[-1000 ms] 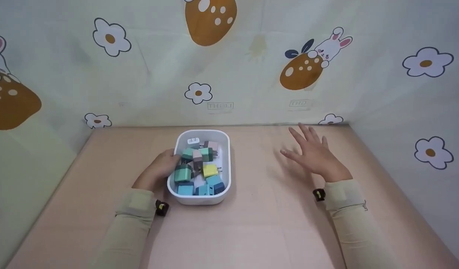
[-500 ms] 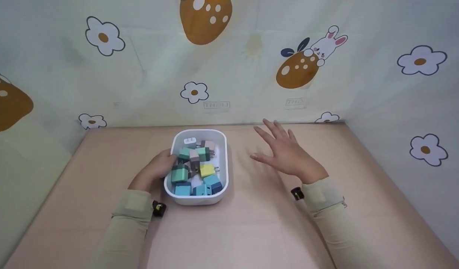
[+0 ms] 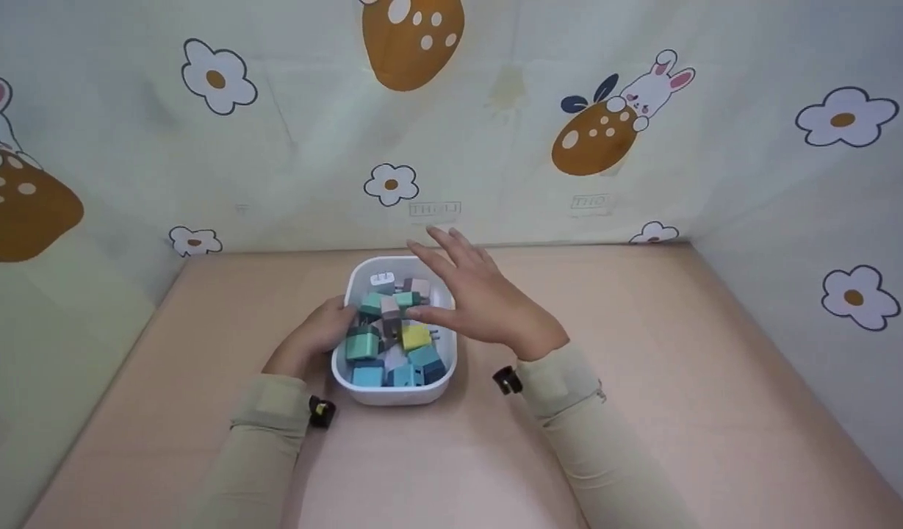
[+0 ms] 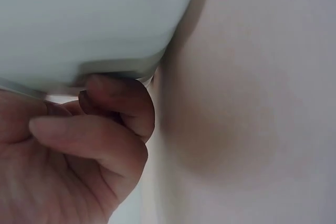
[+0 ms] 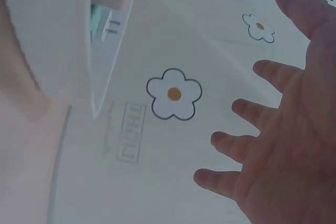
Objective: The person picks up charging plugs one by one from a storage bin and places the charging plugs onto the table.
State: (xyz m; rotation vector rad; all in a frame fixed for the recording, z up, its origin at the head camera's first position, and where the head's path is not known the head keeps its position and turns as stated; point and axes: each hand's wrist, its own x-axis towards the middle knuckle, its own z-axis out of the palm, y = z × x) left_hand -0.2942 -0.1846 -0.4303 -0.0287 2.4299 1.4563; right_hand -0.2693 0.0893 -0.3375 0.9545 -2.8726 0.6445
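A white plastic bin [image 3: 394,397] stands on the table, holding several plug-in chargers in different colours. Among them are a yellow charger [image 3: 414,337], a white charger [image 3: 382,282], a green charger [image 3: 362,344] and a blue charger [image 3: 405,375]. My left hand [image 3: 317,332] grips the bin's left side, thumb over the rim; the left wrist view shows curled fingers [image 4: 126,103] against the outer wall. Over the bin's right side hovers my right hand [image 3: 495,305], fingers spread, hiding part of the rim. The right wrist view shows that hand [image 5: 294,124] holding nothing.
A peach-coloured covering [image 3: 679,411] lies over the table. Pale cloth walls [image 3: 289,169] printed with flowers and rabbits enclose the back and both sides.
My right hand has moved left from the table's right side to above the bin, its fingers still spread. The left hand and the bin have stayed in place.
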